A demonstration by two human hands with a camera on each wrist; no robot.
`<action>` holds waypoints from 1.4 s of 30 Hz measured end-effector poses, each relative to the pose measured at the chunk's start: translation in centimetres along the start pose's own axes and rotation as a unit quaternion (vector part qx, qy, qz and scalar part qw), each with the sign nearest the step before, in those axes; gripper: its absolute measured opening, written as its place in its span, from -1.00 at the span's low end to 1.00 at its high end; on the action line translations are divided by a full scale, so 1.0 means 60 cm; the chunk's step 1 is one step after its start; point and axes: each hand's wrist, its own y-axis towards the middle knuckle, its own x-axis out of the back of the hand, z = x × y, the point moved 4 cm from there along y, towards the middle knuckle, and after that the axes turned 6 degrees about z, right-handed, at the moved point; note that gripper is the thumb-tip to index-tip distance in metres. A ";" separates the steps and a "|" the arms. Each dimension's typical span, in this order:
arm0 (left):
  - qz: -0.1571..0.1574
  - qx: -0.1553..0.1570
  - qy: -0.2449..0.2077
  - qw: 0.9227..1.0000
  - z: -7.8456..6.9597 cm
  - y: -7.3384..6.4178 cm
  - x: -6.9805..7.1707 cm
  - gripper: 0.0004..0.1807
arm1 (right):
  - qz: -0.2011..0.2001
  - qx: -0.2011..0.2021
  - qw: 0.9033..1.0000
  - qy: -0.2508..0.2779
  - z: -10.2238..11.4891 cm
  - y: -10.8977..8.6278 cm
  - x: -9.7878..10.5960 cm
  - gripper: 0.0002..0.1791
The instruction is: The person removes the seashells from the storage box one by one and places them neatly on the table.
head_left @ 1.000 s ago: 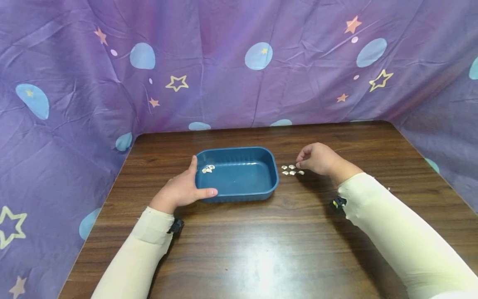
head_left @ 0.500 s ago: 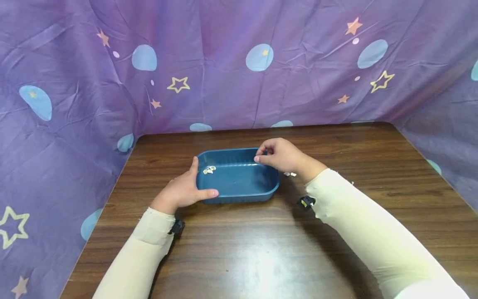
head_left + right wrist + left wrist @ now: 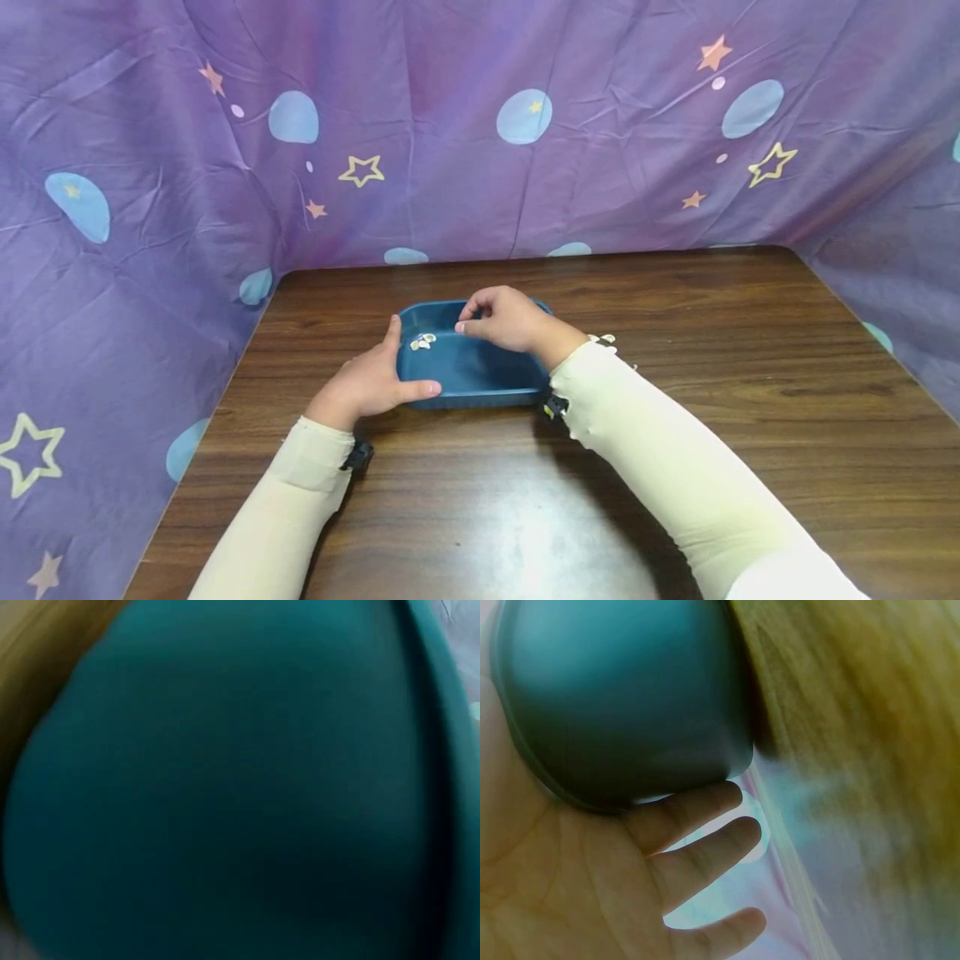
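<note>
Reads as mid-transfer into the blue tray [image 3: 480, 398]; next move likely calls for a low release near its left end. Left hand [image 3: 360, 379] grips that end, thumb over the near rim. Loose white pieces [image 3: 604, 339] sit on the surface [image 3: 442, 500] just past the tray's right end. White cluster [image 3: 423, 342] lies inside its left end, apart from the right hand [image 3: 506, 319], whose fingers are pinched above the tray; can't tell if they hold a piece.

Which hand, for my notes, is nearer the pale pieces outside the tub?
Right. The right hand is over the tub, left of those pieces; the left hand touches the tub's left end.
</note>
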 end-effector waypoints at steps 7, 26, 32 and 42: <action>0.006 -0.004 0.005 1.000 0.002 0.001 -0.001 0.48 | 0.010 -0.031 0.999 0.005 0.002 0.026 -0.034 -0.80; 0.009 -0.019 0.013 1.000 0.004 0.003 0.002 0.45 | 0.022 -0.046 0.999 0.003 0.022 0.062 -0.077 -0.78; 0.008 -0.020 0.016 1.000 0.003 0.005 -0.001 0.45 | 0.029 -0.054 0.998 0.006 0.023 0.069 -0.084 -0.76; 0.011 -0.003 0.004 1.000 -0.002 -0.004 0.003 0.45 | 0.061 -0.086 0.993 -0.047 0.008 0.075 -0.090 -0.62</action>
